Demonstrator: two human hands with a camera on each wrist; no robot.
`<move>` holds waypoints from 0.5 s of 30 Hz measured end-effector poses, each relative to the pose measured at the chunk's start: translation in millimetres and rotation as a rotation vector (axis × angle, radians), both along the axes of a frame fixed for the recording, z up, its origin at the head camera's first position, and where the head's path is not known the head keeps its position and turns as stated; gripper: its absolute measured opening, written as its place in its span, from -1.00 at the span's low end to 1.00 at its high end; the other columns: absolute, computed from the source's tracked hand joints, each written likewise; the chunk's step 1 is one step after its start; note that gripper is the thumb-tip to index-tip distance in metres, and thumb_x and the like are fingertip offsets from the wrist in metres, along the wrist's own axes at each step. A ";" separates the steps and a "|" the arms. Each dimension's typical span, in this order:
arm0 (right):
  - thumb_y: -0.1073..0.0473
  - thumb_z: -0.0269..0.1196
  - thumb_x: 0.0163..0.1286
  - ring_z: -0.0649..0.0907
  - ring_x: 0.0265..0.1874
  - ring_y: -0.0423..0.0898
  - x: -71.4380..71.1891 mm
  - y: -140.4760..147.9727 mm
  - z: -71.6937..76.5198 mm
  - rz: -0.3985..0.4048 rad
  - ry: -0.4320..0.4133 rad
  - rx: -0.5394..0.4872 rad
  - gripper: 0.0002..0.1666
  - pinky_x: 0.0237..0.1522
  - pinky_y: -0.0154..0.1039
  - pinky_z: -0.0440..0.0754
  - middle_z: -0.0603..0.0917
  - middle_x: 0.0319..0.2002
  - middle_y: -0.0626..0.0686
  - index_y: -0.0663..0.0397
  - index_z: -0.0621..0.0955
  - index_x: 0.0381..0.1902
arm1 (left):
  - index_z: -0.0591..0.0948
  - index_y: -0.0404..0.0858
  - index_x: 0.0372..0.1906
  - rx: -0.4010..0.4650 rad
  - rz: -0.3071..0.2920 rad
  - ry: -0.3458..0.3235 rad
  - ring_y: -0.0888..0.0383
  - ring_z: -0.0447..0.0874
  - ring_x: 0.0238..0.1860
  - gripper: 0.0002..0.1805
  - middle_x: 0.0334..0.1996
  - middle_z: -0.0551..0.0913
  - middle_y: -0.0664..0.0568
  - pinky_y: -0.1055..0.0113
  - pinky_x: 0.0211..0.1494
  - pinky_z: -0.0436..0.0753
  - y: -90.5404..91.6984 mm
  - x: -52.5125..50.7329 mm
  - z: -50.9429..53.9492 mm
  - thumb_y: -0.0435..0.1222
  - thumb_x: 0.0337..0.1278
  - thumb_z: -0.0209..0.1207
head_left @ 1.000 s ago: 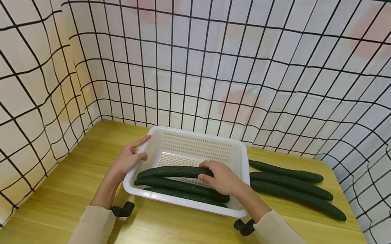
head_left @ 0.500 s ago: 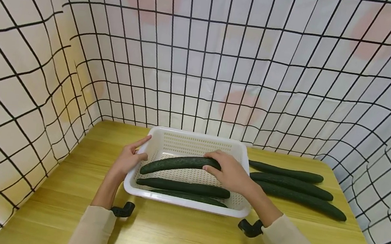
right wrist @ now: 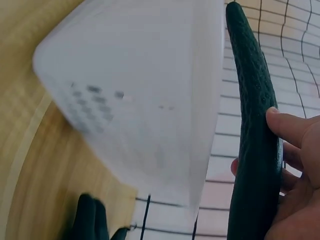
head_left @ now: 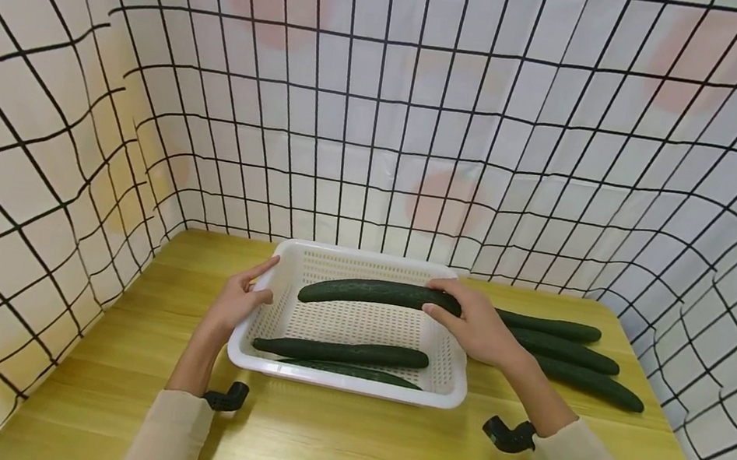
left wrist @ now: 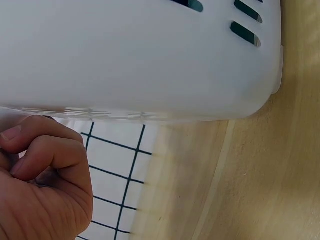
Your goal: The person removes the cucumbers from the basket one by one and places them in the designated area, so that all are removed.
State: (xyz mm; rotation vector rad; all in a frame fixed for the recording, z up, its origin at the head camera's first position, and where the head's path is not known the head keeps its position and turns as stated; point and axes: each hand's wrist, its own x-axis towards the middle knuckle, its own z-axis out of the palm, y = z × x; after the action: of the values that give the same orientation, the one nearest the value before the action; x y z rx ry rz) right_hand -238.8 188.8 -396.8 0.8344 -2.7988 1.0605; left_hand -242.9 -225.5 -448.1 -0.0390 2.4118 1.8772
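In the head view my right hand [head_left: 480, 331] grips a long dark green cucumber [head_left: 370, 291] near its right end, raised above the white plastic basket [head_left: 347, 385]. The right wrist view shows this cucumber [right wrist: 255, 120] higher than the basket's rim, the thumb on one side and fingers on the other. At the basket's left rim my left hand [head_left: 236, 304] holds on, thumb on the inner side. From the left wrist, my fingers [left wrist: 55, 150] look curled by the rim. Two more cucumbers lie along the basket's front side, one [head_left: 344, 352] partly covering the other [head_left: 355, 373].
On the wooden table [head_left: 323, 452], right of the basket, lie three cucumbers side by side: a back one [head_left: 556, 329], a middle one [head_left: 570, 353] and a front one [head_left: 594, 384]. White cloth with a black grid [head_left: 356, 118] encloses the back and sides.
My right hand has lifted the cucumber from beside the other two in the basket and moved it up, back and rightward. The left hand has stayed on the rim.
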 end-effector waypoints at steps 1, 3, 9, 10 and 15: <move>-0.06 0.19 0.56 0.47 0.40 0.20 0.3 3.7 -0.4 -0.006 0.003 0.001 -0.40 0.35 0.23 0.46 0.53 0.39 0.16 0.11 0.49 0.42 | 0.28 0.02 0.61 -0.002 -0.001 -0.003 -0.16 0.51 0.15 -0.16 0.46 0.35 -0.41 0.11 -0.09 0.71 1.2 2.5 4.2 -0.45 0.20 0.11; -0.05 0.19 0.56 0.47 0.40 0.21 1.2 10.9 -1.2 -0.017 0.008 0.001 -0.41 0.35 0.24 0.46 0.54 0.38 0.18 0.11 0.50 0.41 | 0.28 -0.02 0.61 -0.007 -0.003 -0.008 -0.16 0.52 0.14 -0.17 0.44 0.36 -0.43 0.11 -0.09 0.71 3.6 7.4 12.0 -0.46 0.20 0.11; -0.04 0.18 0.56 0.46 0.40 0.26 5.3 32.9 -4.3 -0.056 0.021 0.006 -0.40 0.33 0.29 0.45 0.53 0.39 0.23 0.16 0.49 0.41 | 0.28 -0.04 0.60 0.000 0.000 -0.014 -0.13 0.56 0.09 -0.17 0.39 0.42 -0.45 0.08 -0.09 0.73 7.3 15.7 22.2 -0.46 0.19 0.11; -0.05 0.18 0.57 0.47 0.39 0.27 6.1 36.8 -5.0 -0.063 0.025 0.008 -0.39 0.32 0.30 0.45 0.53 0.39 0.23 0.16 0.49 0.41 | 0.29 -0.04 0.60 0.001 0.000 -0.012 -0.12 0.57 0.08 -0.17 0.39 0.42 -0.46 0.08 -0.09 0.73 7.6 15.9 22.4 -0.46 0.19 0.11; -0.06 0.19 0.56 0.48 0.38 0.27 11.3 57.2 -8.0 -0.097 0.044 0.006 -0.40 0.30 0.32 0.45 0.54 0.38 0.22 0.10 0.49 0.42 | 0.28 -0.04 0.61 0.002 0.000 -0.010 -0.09 0.59 0.04 -0.16 0.35 0.45 -0.49 0.07 -0.09 0.73 7.2 14.1 20.6 -0.45 0.18 0.12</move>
State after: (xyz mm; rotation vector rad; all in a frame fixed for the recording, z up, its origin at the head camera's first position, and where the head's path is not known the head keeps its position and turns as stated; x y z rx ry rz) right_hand -227.5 245.9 -404.8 0.7049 -2.7761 1.0074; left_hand -228.8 -218.2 -427.5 -0.0479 2.4030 1.8746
